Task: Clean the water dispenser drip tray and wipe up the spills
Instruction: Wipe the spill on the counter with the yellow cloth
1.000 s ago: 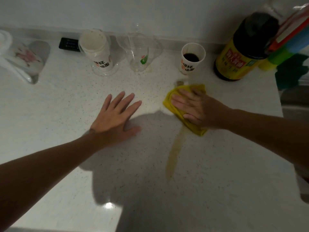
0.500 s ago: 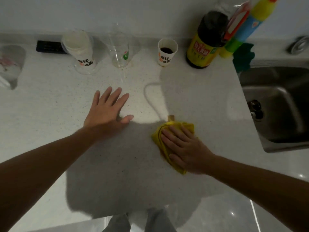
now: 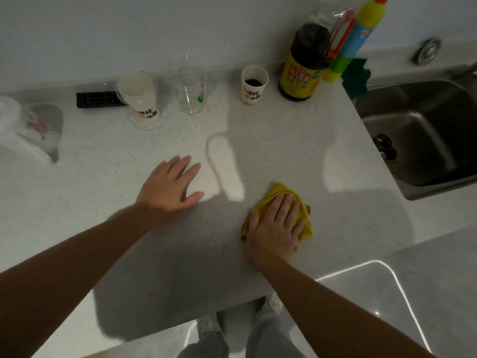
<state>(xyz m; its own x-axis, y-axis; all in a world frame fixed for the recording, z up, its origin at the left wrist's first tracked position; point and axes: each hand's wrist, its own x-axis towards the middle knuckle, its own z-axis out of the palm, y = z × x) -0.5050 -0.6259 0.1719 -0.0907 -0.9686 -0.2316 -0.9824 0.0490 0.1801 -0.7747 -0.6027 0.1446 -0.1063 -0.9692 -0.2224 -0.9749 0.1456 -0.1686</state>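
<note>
A yellow cloth (image 3: 280, 191) lies bunched on the white speckled counter (image 3: 284, 151), near its front edge. My right hand (image 3: 275, 228) presses flat on top of the cloth and covers most of it. My left hand (image 3: 170, 187) rests flat on the bare counter to the left, fingers spread, holding nothing. A wet streak (image 3: 222, 161) with a thin outline shines on the counter between and beyond the two hands. No drip tray or water dispenser is in view.
Along the back wall stand stacked paper cups (image 3: 140, 99), a clear glass (image 3: 191, 94), a paper cup of dark liquid (image 3: 254, 83), a dark sauce bottle (image 3: 304, 65) and a colourful bottle (image 3: 356, 34). A steel sink (image 3: 423, 130) lies right. A black remote (image 3: 98, 99) lies at the back left.
My right hand has dragged the yellow cloth from near the paper cup toward the counter's front edge. The yellowish streak seen earlier is gone. My left hand stays flat.
</note>
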